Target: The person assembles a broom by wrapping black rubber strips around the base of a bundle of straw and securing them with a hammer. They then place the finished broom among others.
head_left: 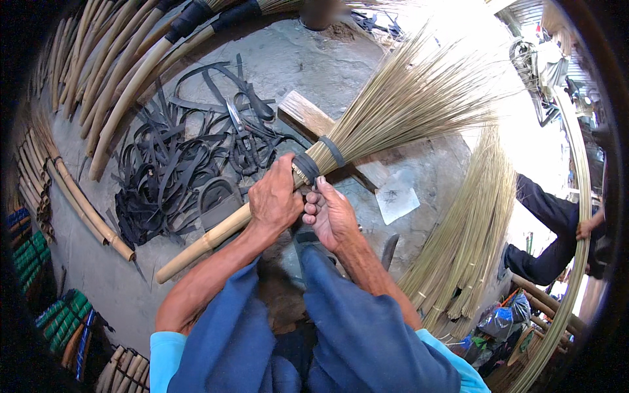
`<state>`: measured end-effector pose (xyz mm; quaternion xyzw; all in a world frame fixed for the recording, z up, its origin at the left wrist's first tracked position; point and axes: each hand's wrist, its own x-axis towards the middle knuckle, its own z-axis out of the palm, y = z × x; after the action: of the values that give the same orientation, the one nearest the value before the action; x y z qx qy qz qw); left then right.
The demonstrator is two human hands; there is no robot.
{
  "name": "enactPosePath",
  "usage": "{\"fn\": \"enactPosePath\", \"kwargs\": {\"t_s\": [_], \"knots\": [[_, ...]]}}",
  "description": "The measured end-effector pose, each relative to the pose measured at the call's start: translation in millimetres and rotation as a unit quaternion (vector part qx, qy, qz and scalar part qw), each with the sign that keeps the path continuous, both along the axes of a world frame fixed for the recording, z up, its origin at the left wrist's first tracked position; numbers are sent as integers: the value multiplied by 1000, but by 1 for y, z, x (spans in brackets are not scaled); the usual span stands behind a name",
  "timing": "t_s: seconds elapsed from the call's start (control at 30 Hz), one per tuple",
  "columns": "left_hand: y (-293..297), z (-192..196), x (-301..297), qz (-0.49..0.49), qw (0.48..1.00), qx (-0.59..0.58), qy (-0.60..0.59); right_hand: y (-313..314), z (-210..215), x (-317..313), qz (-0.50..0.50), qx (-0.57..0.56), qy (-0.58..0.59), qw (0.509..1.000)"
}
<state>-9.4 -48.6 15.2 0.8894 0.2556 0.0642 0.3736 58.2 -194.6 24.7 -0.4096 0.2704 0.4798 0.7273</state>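
A broom lies across my lap, its bamboo handle (203, 245) running to the lower left and its fan of pale straw bristles (419, 98) spreading to the upper right. Two dark bands (320, 159) bind the straw to the handle. My left hand (275, 196) is closed round the handle just below the bands. Beside it, my right hand (329, 213) pinches a dark strip close to the lower band. My knees in blue trousers fill the lower middle.
A heap of black rubber strips (177, 170) with scissors (237, 121) lies on the concrete floor. Finished brooms (118, 72) curve along the left. A wooden block (314, 121) sits under the broom. Loose straw bundles (468, 242) lie right. Another person's leg (544, 209) shows at right.
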Motion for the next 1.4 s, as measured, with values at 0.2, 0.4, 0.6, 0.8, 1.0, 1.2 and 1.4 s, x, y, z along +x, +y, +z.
{"fn": "enactPosePath", "kwargs": {"t_s": [0.2, 0.4, 0.6, 0.8, 1.0, 1.2, 1.4], "knots": [[1, 0, -1, -1, 999, 0, -33, 2, 1, 3, -3, -9, -47, 999], [32, -9, 10, 90, 923, -368, -68, 8, 6, 4, 74, -76, -143, 984], [18, -6, 35, 59, 988, -103, 102, 20, 2, 8, 125, -111, -223, 960], [30, -5, 41, 67, 991, -67, 94, 27, 9, 11, 121, -52, -195, 972], [37, -7, 43, 61, 988, -97, 101, 29, 11, 9, 99, -5, -187, 977], [42, -15, 41, 62, 990, -103, 77, 27, 12, 6, 91, -1, -185, 979], [43, -24, 41, 66, 990, -105, 65, 26, 19, 3, 91, -14, -202, 975]]}}
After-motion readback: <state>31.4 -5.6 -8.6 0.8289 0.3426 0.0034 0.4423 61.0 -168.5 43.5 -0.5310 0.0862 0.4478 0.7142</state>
